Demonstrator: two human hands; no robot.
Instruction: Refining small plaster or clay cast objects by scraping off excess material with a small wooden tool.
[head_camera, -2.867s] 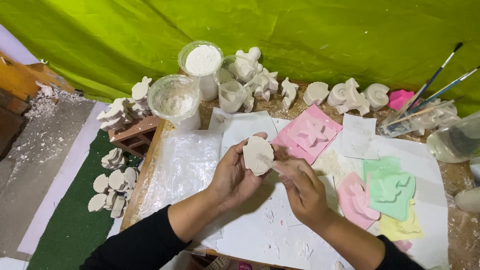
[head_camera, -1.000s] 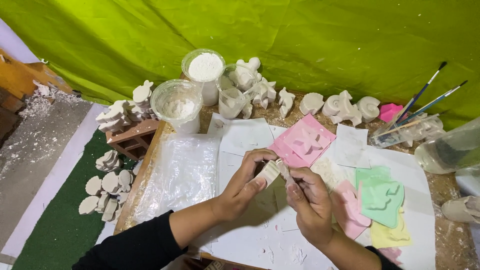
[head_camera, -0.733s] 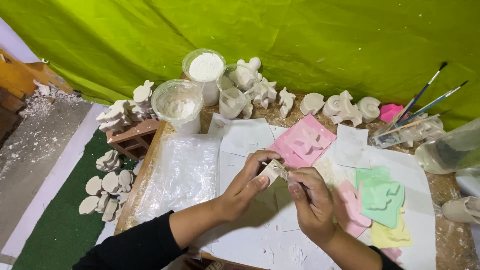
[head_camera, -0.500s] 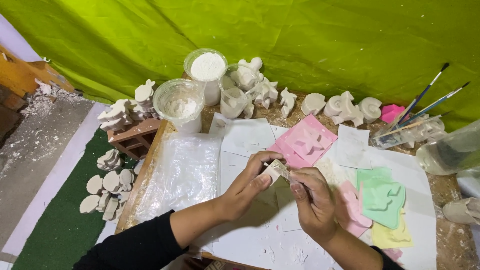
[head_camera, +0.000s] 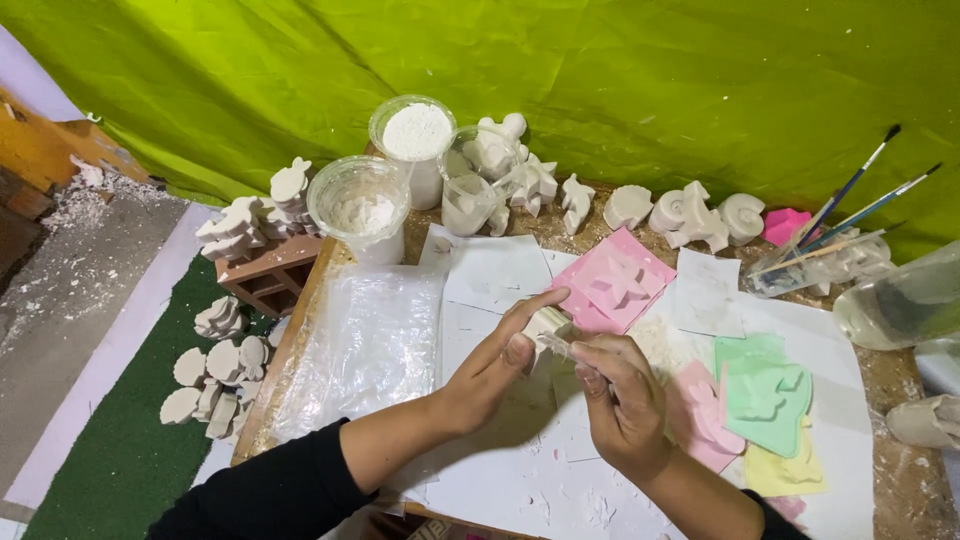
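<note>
Green tarpaulin, creased and slightly glossy, hangs behind my work surface, which is covered in white paper sheets dusted with plaster crumbs. My left hand holds a small plaster cast above the middle of the paper, fingers closed around it with the thumb stretched along its top; the piece is chalky white, matte, blocky from this angle. My right hand pinches a thin clear tool between thumb and fingers, its tip touching the lower edge of the cast. I cannot tell what kind of tool it is.

Left of my hands lies a crinkled clear plastic sheet. Just beyond the cast sits a square pink mould, soft-looking, with a starfish-like cavity. To the right, a pale green mould overlaps a pink one and a yellow one.

At the back edge stand two translucent cups: one filled with fine white powder, one wider coated in white residue. Near them a row of finished casts, shell and animal shapes, all dry white. Paintbrushes lean in a clear holder far right. More flat casts lie on green turf-like matting on the floor, and others are stacked on a small wooden crate.
</note>
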